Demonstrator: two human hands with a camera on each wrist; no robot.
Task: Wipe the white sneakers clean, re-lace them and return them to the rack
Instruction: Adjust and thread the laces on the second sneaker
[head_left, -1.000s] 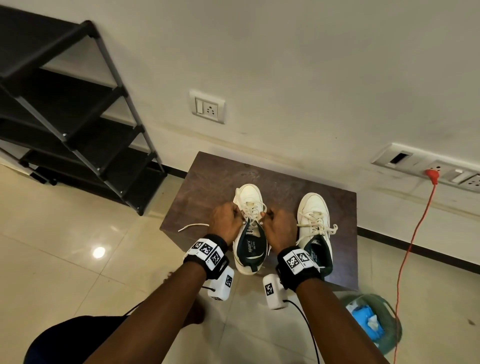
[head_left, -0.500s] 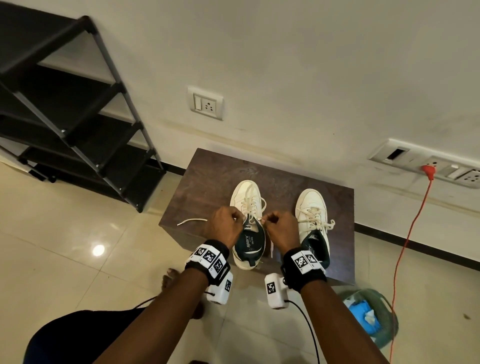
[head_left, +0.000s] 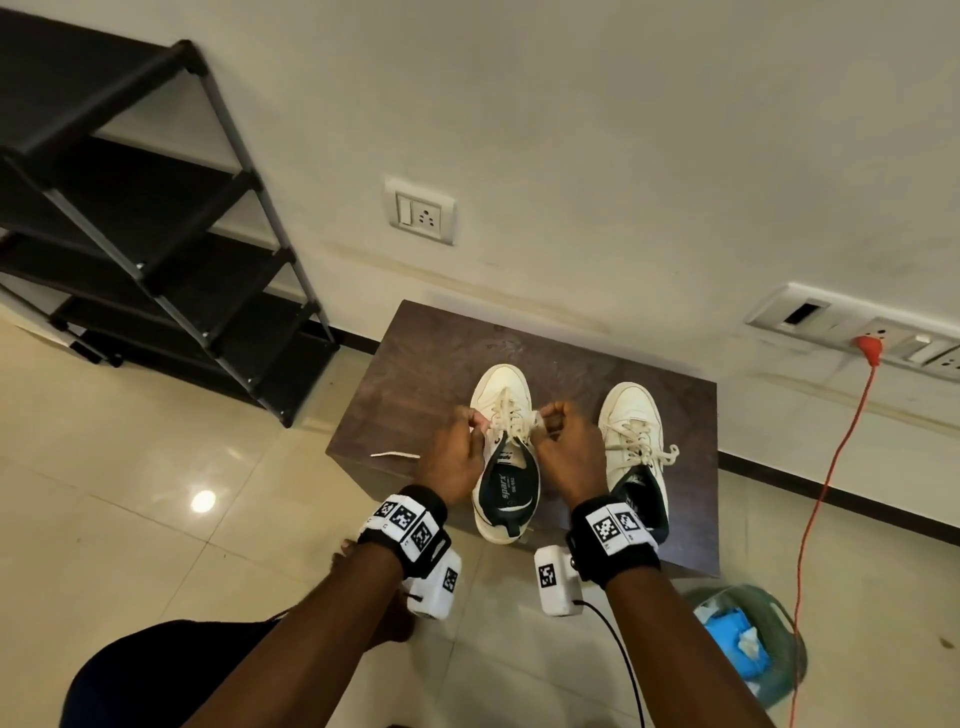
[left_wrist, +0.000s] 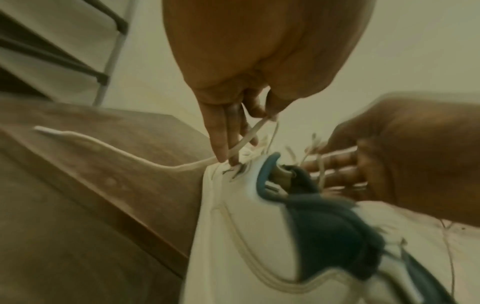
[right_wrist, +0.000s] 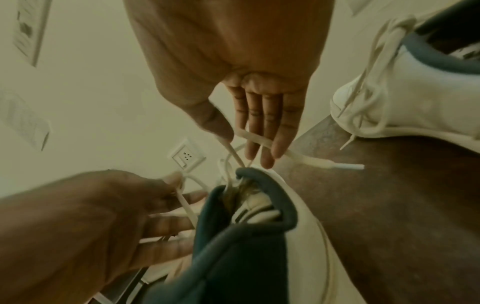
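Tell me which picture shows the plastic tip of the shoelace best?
The right wrist view: the lace tip lies sharp and close on the dark table, past the right hand. The left wrist view shows only the lace's other end, blurred. In the head view the hand hides this tip.

White sneakers (head_left: 501, 415) with dark green linings and cream laces (head_left: 511, 415) sit on a mottled dark-brown table (head_left: 415, 395) — black rack (head_left: 156, 234) (grey poles) nearby.

2 white low-top sneakers (head_left: 504, 452) stand side by side on the dark wooden bench (head_left: 426, 384) against the wall; the black tiered metal rack (head_left: 156, 249) stands left, a green plastic basket (head_left: 769, 644) on the floor right.
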